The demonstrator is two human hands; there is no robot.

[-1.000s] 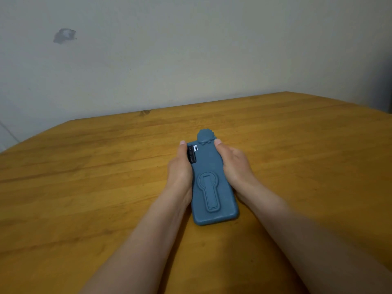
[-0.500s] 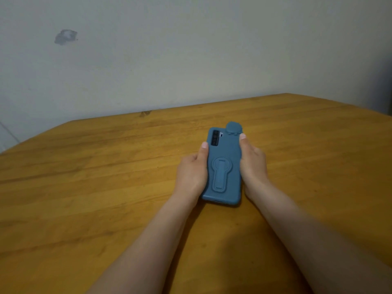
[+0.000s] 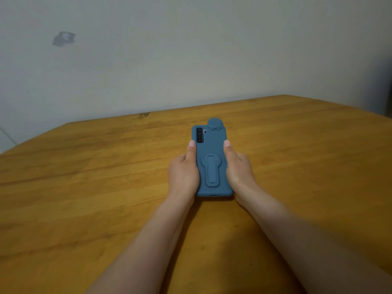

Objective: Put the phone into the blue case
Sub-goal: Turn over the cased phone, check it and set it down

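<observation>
Left hand (image 3: 182, 170) wrapped along the left edge of the blue case (image 3: 212, 162), thumb pressed flat on its back. Case lying back-up on the wooden bench (image 3: 84, 187), phone (image 3: 200, 135) seated inside, camera strip showing through the cutout at upper left. Right hand (image 3: 238, 168) clasping the right edge, thumb likewise pressed down on top.

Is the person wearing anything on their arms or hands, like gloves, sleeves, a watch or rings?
No. The left hand and the right hand are both bare, with no gloves. Both forearms are bare as far as the picture shows, with no sleeve, watch or bracelet. The two thumbnails in view are short and unpainted. The other fingers are hidden, so rings cannot be ruled out.
</observation>
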